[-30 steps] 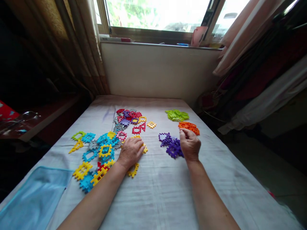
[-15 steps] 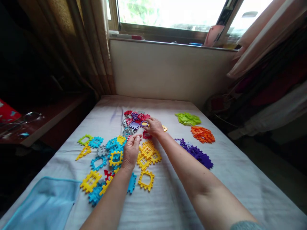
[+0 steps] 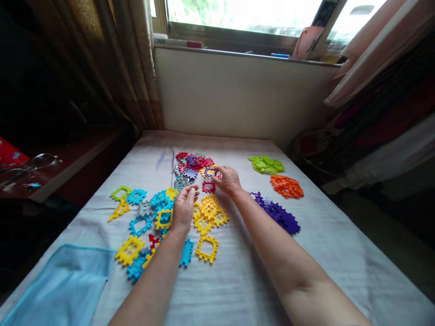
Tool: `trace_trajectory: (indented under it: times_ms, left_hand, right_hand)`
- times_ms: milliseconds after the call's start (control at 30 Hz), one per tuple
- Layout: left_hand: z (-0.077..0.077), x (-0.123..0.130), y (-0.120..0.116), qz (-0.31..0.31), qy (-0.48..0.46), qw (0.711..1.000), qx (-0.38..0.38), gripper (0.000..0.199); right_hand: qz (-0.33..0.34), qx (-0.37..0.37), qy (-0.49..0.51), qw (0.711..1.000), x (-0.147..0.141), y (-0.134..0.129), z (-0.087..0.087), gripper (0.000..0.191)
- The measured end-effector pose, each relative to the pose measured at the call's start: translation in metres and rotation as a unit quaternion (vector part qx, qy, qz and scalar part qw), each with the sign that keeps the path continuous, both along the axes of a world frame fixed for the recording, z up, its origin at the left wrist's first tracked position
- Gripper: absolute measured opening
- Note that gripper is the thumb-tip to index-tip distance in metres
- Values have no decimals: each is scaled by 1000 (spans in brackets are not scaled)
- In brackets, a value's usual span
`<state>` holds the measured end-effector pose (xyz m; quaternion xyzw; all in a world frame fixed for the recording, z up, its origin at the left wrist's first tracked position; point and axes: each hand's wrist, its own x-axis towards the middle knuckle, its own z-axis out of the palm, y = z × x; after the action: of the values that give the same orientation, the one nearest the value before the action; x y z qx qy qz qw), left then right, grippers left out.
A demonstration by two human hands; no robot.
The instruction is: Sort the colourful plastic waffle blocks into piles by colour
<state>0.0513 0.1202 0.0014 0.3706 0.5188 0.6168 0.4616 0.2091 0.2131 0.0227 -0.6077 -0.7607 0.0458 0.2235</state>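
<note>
Purple frame [image 3: 206,172] is rim-pinched by your right hand [image 3: 229,179], likely for purchase; I can't tell if your left hand [image 3: 183,208] grips.

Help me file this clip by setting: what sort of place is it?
Probably a home, perhaps a bedroom: a wide, wrinkled sheet, a curtain beside the window, and hanging cloth at the picture's right.

The yellow pieces [image 3: 209,209] in the middle look like smooth, slightly shiny plastic, as do the purple pile [image 3: 280,217], orange pile [image 3: 287,186] and green pile [image 3: 266,165] on the right. The sheet [image 3: 238,285] is matt, wrinkled cloth; the near-left blue bag [image 3: 61,285], thin fabric; the far-left curtain [image 3: 131,68], heavier, faintly sheeny cloth.
</note>
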Motion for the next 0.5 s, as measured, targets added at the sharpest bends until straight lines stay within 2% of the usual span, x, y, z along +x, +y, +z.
trace_trajectory:
  times_ms: [67, 167, 300, 400, 500]
  left_hand:
    - [1, 1, 0, 2, -6, 1000, -1, 44]
    - [1, 2, 0, -2, -5, 1000, -1, 45]
    - [1, 4, 0, -1, 2, 1000, 3, 46]
    - [2, 4, -1, 3, 2, 1000, 1, 47]
    - [2, 2, 0, -3, -3, 1000, 1, 47]
  right_hand:
    - [-1, 27, 32, 999, 15, -20, 1, 34]
    - [-1, 66, 77, 995, 55, -56, 0, 35]
    - [-109, 99, 125, 981, 124, -93, -8, 37]
    - [-167, 74, 149, 972, 158, -107, -17, 40]
    - [-186, 45, 164, 968, 168, -111, -25, 42]
